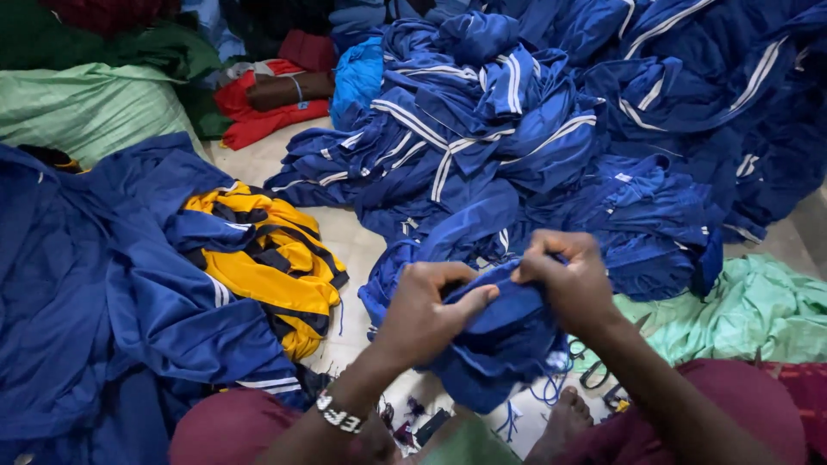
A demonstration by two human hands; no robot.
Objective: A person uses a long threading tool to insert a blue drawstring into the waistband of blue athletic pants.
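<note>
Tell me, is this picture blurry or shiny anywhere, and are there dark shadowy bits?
In the head view, light is soft and even, with no glare; the left hand and right hand gripping the bunched blue fabric garment look slightly soft; the pile of blue white-striped garments darkens toward the top right corner; the yellow and navy striped garment shows clearly.

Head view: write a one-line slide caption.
Both hands, left hand and right hand, grip a blue garment beside the striped pile.
</note>
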